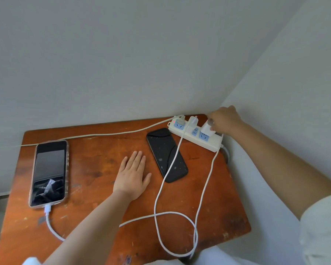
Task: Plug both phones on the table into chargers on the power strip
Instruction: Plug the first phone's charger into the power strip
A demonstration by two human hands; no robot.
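A worn wooden table (103, 150) stands in a corner between pale walls. Along its far right edge lies a white power strip (196, 135) with blue sockets. The right hand (225, 120) reaches over it, fingers (211, 125) pinched on a white charger block (206, 128) seated at a socket near the strip's right end. A second white charger (193, 121) stands in the strip just to its left.

The left hand (133, 175) lies flat on the table, fingers spread and holding nothing. Far left, a phone in a clear case (49, 173) has a white cable (53, 228) plugged into its bottom end. A black phone (166, 154) lies just beside the strip, with a white cable (172, 159) draped across its screen; I cannot tell whether anything is plugged into it.

The step appears to be pushing the charger block home. It would go best pressed straight down, squarely over the socket, until the block sits flush. The free left hand could steady the strip so it does not slide. Keep the looped cable clear of the black phone to avoid dragging it.
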